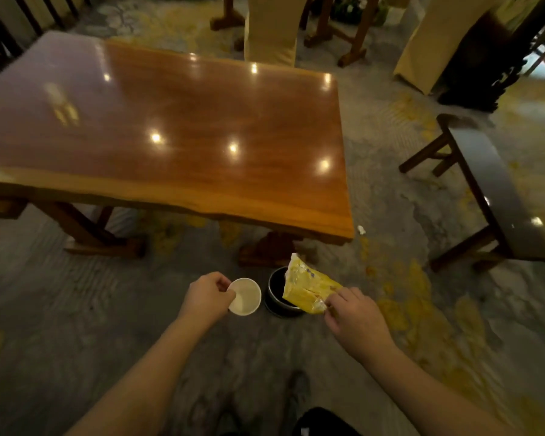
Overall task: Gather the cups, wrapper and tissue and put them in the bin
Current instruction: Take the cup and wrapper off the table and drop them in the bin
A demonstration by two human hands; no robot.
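we see both bare forearms reaching forward and down over the carpeted floor [76,294], just past the near edge of the wooden bench [170,121]. the left hand [206,297] pinches the near-left rim of a white paper cup [245,296] between thumb and curled fingers [222,283]; the cup is tilted so its open mouth faces up toward us, and whether more than one cup is stacked there we cannot tell. it hangs in the air just left of the bin [272,297].

the right hand [356,319] pinches the lower, near end of a yellow wrapper [307,286] between thumb and fingertips, the remaining fingers loosely curled. the wrapper's long axis runs diagonally, from the pinched end at lower right up to its free end at upper left, which points toward the bench's near right corner. it hangs across the bin's dark, round opening, covering its right part.

the bin stands on the floor beside the bench's right foot [265,250]. a small white scrap [361,230], perhaps tissue, lies on the floor just beyond the bench's near right corner. a dark stool [497,190] stands well to the right.
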